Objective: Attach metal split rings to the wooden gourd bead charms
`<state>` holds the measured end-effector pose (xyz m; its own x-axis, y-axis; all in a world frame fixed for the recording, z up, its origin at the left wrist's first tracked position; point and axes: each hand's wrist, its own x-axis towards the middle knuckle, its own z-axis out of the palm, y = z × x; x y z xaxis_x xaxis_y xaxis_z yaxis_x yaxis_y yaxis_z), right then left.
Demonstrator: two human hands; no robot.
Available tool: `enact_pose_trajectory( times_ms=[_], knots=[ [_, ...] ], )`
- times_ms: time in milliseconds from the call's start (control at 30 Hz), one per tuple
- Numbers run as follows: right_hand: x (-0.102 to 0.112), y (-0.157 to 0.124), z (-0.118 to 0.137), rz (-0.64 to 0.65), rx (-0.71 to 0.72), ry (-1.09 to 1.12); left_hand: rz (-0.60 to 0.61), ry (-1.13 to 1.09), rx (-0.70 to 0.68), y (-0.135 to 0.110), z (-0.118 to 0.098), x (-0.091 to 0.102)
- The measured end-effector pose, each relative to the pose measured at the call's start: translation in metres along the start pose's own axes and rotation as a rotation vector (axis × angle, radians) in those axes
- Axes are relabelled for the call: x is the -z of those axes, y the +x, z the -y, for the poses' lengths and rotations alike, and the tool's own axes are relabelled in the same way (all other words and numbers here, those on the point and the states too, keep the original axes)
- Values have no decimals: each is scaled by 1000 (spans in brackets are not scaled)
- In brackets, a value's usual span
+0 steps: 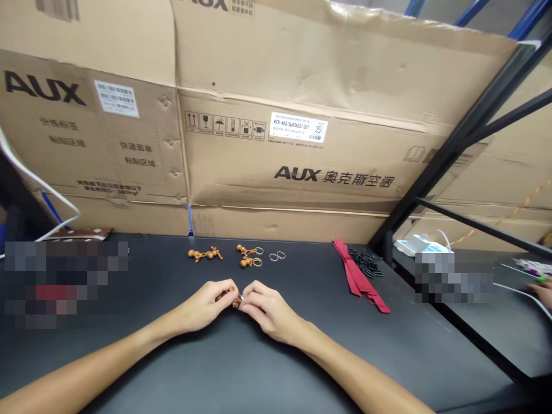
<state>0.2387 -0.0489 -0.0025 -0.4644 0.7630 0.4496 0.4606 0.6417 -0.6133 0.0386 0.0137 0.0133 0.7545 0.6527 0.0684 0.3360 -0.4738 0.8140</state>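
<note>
Left hand [199, 305] | right hand [269, 310] | wooden beads [233, 301] mostly hidden between them

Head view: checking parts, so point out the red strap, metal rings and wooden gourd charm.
Red strap [356, 270], head view, middle.
Metal rings [270, 257], head view, left ring's rim.
Wooden gourd charm [244, 263], head view, lower gourd.

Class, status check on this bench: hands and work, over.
Left hand, right hand both pinching small brown bead piece. Gourd-bead charms, metal rings ahead on black bench. Nothing blocking hands.
</note>
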Motion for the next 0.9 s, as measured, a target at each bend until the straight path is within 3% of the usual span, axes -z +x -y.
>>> enact_pose_trajectory(
  times_ms=[533,900],
  knots=[
    [-4,1,-3,21,-42,-6,41,53,-26,-1,-1,0],
    [-3,-2,0,8,-29,38,105,-86,-4,1,3,3]
  ],
)
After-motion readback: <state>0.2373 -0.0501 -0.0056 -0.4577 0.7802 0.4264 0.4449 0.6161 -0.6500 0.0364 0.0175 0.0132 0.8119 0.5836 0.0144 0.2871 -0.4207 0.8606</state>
